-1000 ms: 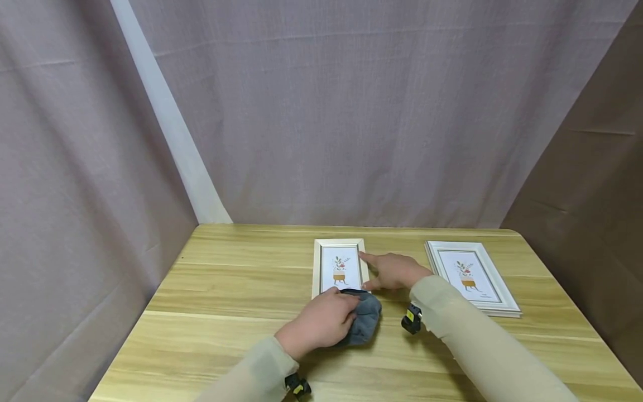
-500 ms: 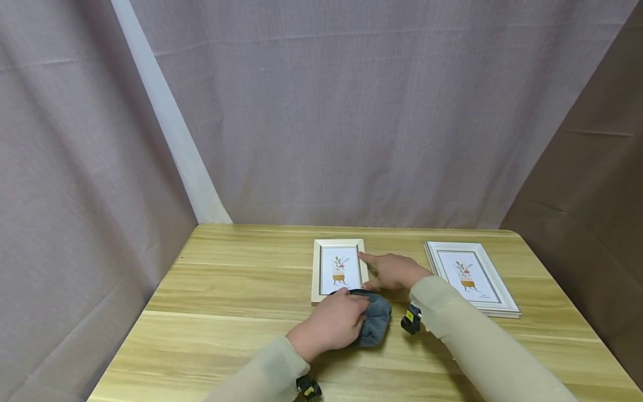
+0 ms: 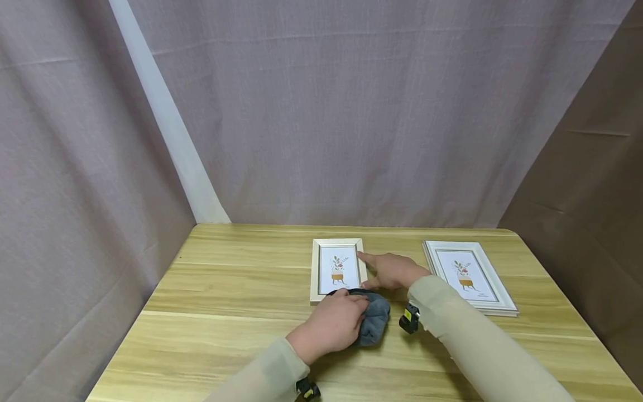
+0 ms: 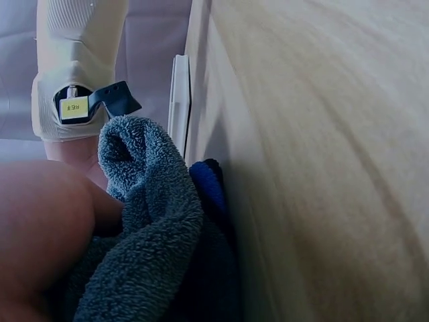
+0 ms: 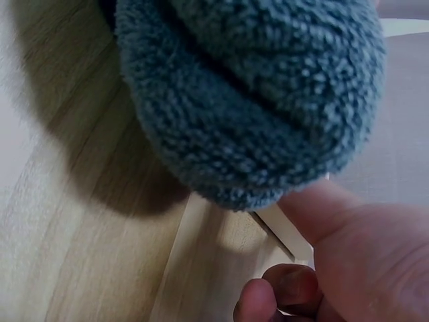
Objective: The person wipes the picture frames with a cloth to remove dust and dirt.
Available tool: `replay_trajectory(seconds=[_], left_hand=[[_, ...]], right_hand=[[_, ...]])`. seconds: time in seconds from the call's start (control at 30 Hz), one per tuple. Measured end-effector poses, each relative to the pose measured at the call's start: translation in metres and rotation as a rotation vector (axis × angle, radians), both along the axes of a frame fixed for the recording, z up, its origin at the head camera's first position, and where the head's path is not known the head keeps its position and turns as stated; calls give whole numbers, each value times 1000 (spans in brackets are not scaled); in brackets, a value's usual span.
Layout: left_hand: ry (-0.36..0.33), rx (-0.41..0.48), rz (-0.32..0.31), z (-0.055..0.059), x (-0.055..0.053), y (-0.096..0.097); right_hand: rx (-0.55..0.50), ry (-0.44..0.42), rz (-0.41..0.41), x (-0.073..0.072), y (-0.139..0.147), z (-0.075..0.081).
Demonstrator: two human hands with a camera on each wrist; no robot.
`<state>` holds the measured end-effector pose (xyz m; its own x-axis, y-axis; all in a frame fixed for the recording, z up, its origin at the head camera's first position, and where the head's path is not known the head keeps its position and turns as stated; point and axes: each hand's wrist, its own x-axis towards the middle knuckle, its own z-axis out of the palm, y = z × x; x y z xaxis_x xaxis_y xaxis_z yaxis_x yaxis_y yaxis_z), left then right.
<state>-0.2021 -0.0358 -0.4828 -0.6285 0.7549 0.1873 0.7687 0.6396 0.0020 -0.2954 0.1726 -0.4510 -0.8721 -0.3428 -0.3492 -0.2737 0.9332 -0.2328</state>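
A cream picture frame (image 3: 316, 267) with a plant print lies face up on the table. My left hand (image 3: 329, 324) grips a bunched grey-blue cloth (image 3: 374, 318) at the frame's near edge; the cloth covers its lower right corner. From the right, my right hand (image 3: 394, 271) touches the frame's right side, index finger straight and thumb spread lower down. In the right wrist view, the cloth (image 5: 255, 100) hangs over the frame's corner, beside the thumb and curled other fingers of my right hand (image 5: 369, 248). The left wrist view shows the fluffy cloth (image 4: 144, 235), dark blue at one fold.
On the right of the wooden table (image 3: 226, 324), white picture frames (image 3: 489, 273) with a similar print lie stacked, close to my right forearm. Curtains (image 3: 321, 123) hang behind the table and along both sides. Each wrist carries a small black device (image 3: 409, 318).
My left hand and the cloth have shifted a little to the right along the frame's near edge, then stayed put. My right hand keeps its place on the frame.
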Motion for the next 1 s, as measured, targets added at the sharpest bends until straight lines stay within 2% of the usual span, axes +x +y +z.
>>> replay_trajectory(seconds=[0.27, 0.5, 1.0], left_hand=[[-33, 14, 22, 0, -2, -2], [-76, 34, 44, 1, -3, -12], [-179, 97, 81, 6, -6, -61]], right_hand=[[-5, 9, 8, -1, 1, -1], [-3, 13, 13, -3, 1, -4], [-35, 2, 3, -1, 1, -2]])
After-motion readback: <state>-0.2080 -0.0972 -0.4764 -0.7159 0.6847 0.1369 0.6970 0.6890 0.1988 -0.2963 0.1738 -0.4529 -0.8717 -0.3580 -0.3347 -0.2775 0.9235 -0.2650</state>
